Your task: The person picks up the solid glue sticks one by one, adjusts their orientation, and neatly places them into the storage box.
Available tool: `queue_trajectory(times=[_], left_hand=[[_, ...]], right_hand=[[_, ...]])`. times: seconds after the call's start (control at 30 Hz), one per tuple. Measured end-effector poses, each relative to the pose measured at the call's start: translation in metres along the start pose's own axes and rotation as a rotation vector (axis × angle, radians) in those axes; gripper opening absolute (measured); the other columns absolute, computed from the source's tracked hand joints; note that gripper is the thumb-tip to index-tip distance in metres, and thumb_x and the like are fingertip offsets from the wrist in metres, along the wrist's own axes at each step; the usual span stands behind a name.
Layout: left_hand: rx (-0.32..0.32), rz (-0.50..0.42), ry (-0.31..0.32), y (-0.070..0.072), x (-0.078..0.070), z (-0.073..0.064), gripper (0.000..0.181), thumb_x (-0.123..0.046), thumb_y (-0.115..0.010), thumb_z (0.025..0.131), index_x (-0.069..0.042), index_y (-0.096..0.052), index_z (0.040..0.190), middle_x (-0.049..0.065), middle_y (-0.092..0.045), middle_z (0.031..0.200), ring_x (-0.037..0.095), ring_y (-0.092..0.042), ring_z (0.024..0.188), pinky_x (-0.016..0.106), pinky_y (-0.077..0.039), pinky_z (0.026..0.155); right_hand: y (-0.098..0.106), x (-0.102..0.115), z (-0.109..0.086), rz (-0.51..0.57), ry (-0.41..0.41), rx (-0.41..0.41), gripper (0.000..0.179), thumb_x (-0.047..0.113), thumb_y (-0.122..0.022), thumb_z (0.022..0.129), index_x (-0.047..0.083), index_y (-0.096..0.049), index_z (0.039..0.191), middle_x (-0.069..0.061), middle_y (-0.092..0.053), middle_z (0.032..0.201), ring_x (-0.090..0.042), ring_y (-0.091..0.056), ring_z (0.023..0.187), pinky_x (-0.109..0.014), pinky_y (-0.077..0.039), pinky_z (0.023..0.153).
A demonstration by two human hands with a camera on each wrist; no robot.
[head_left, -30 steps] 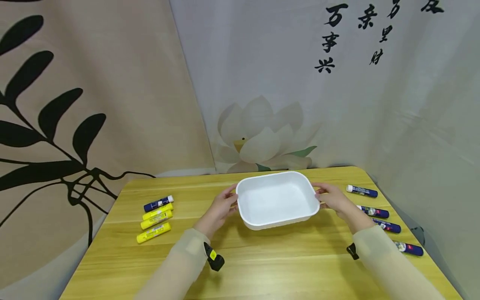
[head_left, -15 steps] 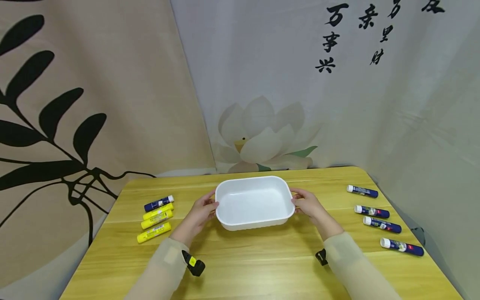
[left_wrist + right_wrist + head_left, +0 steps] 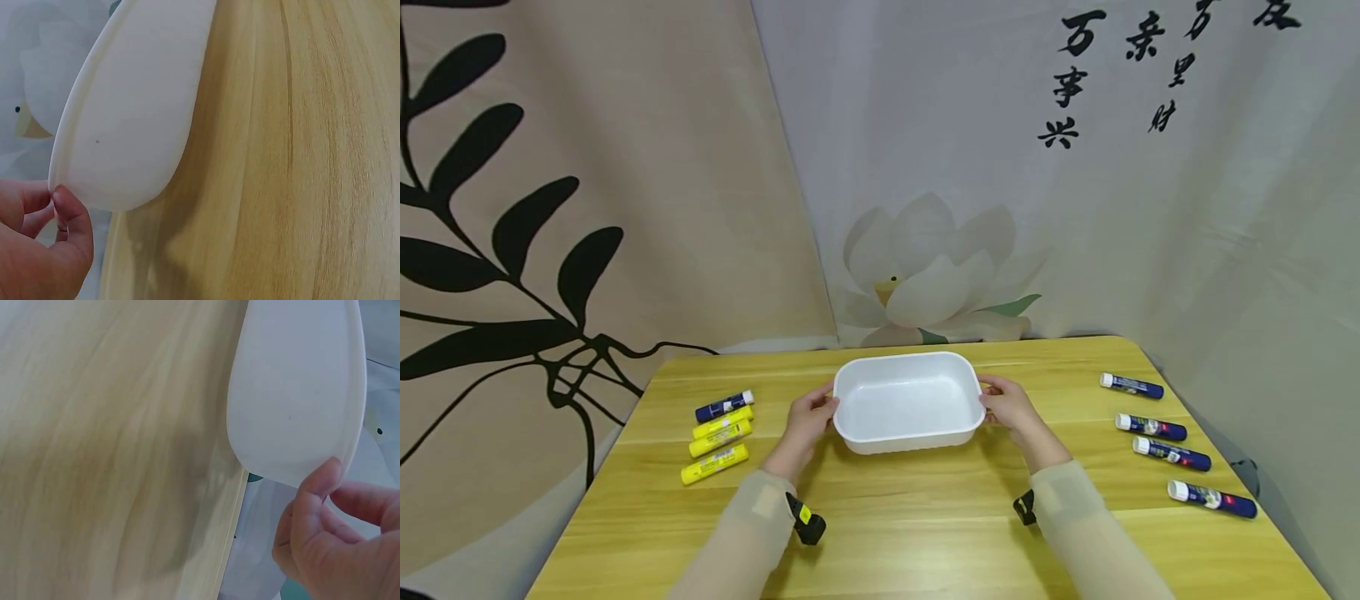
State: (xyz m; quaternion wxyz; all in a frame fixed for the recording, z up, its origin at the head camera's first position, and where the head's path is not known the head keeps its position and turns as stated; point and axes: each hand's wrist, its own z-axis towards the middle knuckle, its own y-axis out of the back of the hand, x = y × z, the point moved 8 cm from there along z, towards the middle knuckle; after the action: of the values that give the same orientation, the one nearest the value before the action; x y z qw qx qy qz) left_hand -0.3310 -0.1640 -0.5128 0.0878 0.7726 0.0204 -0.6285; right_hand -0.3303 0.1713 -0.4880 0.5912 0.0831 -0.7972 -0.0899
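A white rectangular plastic tray [image 3: 910, 400] with rounded corners is at the middle of the table, its inside bare. At its left end, my left hand [image 3: 808, 423] pinches the rim between thumb and fingers. My right hand [image 3: 1011, 410] pinches the rim at the opposite end. Both wrist views show the thumb on the outer wall just under the lip, with the left thumb [image 3: 72, 206] and right thumb [image 3: 322, 478] bent. A shadow lies on the wood beside the tray; whether its base touches the table I cannot tell.
On the left lie a blue glue stick [image 3: 724, 406] and several yellow ones [image 3: 715, 464]. Several blue glue sticks with white caps [image 3: 1172, 454] lie along the right side of the wooden table [image 3: 925, 533]. A printed curtain [image 3: 940, 167] hangs behind the table's back edge.
Both hands have moved the tray leftward from its place a second ago. Over the last half second it has barely shifted, while the head view has turned slightly. The glue sticks lie as before.
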Motion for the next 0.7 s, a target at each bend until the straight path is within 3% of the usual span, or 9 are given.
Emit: queue_trajectory(times=[0.4,0.7], left_hand=[[-0.030,0.051,0.003,-0.010,0.001,0.008,0.035,-0.011,-0.058,0.094,-0.009,-0.059,0.129,0.010,-0.055,0.104,0.010,-0.051,0.079,0.027,-0.050,0.075],[-0.026,0.063,-0.004,-0.011,-0.001,0.009,0.037,-0.009,-0.058,0.093,-0.008,-0.058,0.130,0.009,-0.054,0.100,0.011,-0.050,0.079,0.023,-0.049,0.070]], right_hand=[[0.006,-0.005,0.006,-0.020,-0.013,-0.001,0.046,-0.002,-0.048,0.093,0.001,-0.043,0.139,-0.009,-0.046,0.096,-0.014,-0.049,0.070,-0.034,-0.053,0.070],[0.004,0.000,0.011,-0.132,0.001,0.034,0.051,-0.001,-0.048,0.092,0.003,-0.038,0.143,-0.009,-0.043,0.096,-0.016,-0.049,0.067,-0.036,-0.053,0.067]])
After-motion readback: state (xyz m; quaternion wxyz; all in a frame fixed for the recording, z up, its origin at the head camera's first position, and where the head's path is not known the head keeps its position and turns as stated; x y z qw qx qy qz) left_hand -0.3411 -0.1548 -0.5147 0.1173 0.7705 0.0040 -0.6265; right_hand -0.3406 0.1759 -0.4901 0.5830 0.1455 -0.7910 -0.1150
